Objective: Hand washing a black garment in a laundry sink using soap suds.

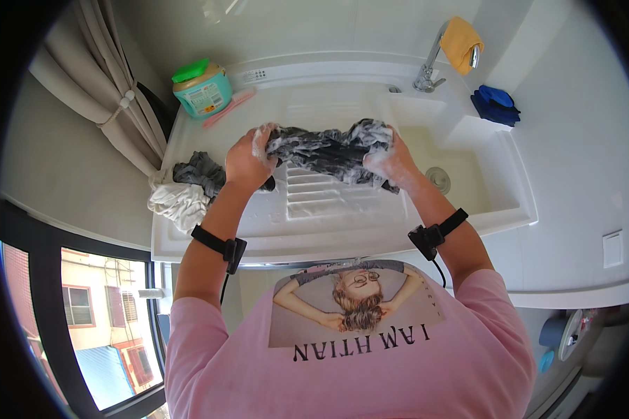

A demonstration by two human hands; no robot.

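A dark, wet, soapy garment (321, 150) is stretched between my two hands over the ribbed washboard (328, 192) of a white laundry sink. My left hand (249, 157) grips its left end, with suds on the fingers. The right end is bunched in my right hand (391, 160), which is also wet with foam. White lather streaks the cloth, mostly at its right end. The cloth hides which kind of garment it is.
Left lie a grey cloth (201, 172) and a white cloth (178, 199). Behind them stand a teal tub with green lid (204, 91) and a pink brush (229, 108). Right are the basin (479, 167), a faucet (428, 73) draped with an orange cloth (460, 45), and blue cloths (495, 105).
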